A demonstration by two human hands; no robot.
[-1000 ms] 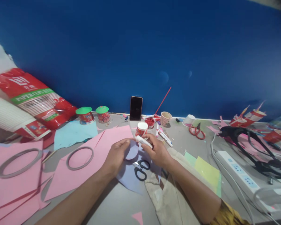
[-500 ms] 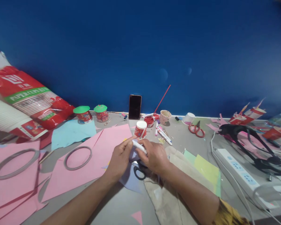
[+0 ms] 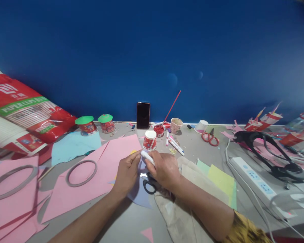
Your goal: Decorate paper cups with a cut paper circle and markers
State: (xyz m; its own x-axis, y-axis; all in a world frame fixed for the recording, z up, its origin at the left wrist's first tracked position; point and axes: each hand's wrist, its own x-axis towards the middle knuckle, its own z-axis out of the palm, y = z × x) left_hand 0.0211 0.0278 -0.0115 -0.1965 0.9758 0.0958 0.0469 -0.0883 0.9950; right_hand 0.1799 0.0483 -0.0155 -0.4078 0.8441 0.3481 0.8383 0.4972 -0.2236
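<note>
My right hand (image 3: 167, 170) is closed around a slim white tube (image 3: 147, 157), its end tilted up towards my left fingers. My left hand (image 3: 126, 173) is pinched right beside that end; what sits between its fingertips is hidden. Just beyond my fingertips stands an upside-down red paper cup (image 3: 150, 141) with a white base. Beneath my hands lie black-handled scissors (image 3: 150, 186), partly covered, on a sheet of lilac paper (image 3: 139, 199). A beige cloth (image 3: 171, 216) is spread under my right forearm.
Pink paper sheets (image 3: 101, 182) with a grey ring (image 3: 69, 175) cover the left. Two green-topped cups (image 3: 87, 127), a phone (image 3: 143, 116) and red-handled scissors (image 3: 209, 139) line the back. A power strip (image 3: 253, 180) and its cables lie right.
The whole view has shifted slightly, so things appear a little further left. Both hands keep the same pose, with the white tube still in my right hand.
</note>
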